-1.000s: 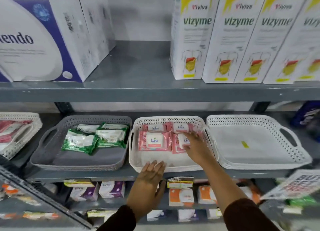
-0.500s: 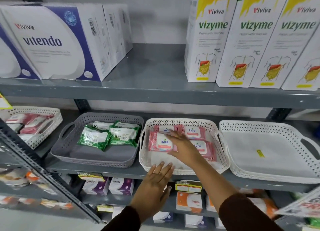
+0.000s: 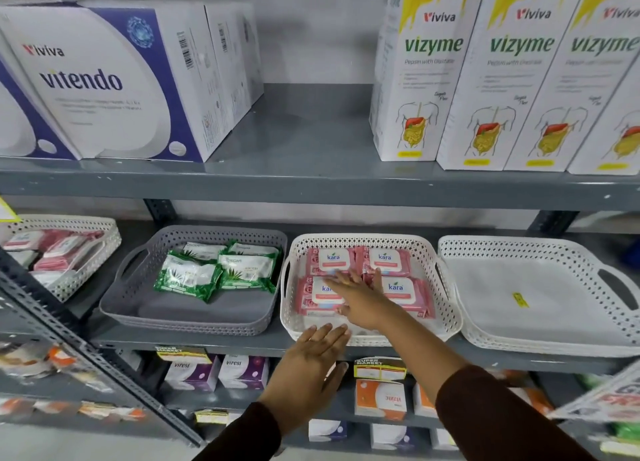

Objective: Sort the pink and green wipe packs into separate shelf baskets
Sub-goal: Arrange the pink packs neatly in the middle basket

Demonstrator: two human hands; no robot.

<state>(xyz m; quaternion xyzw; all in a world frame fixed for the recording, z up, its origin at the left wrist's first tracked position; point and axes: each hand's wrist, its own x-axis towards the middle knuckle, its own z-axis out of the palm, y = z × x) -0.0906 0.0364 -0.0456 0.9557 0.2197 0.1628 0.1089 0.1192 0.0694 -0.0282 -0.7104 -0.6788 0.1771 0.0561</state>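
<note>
Several pink wipe packs [image 3: 388, 261] lie flat in the middle white basket [image 3: 446, 308] on the middle shelf. My right hand [image 3: 360, 299] rests flat on them with its fingers spread, holding nothing. My left hand [image 3: 308, 367] is open against the front rim of that basket. To the left, a grey basket [image 3: 131, 287] holds several green wipe packs [image 3: 214, 273]. At the right stands an empty white basket [image 3: 540, 305].
Another white basket [image 3: 83, 266] with pink packs sits at the far left. Large Vitendo [image 3: 114, 83] and Vizyme boxes [image 3: 426, 80] fill the shelf above. Small boxes line the shelf below. A slanted metal rack bar [image 3: 86, 350] crosses the lower left.
My right hand slid from the right side of the pink packs toward their middle. The pink packs now lie in a neater two-by-two layout. The camera view shifted left and closer.
</note>
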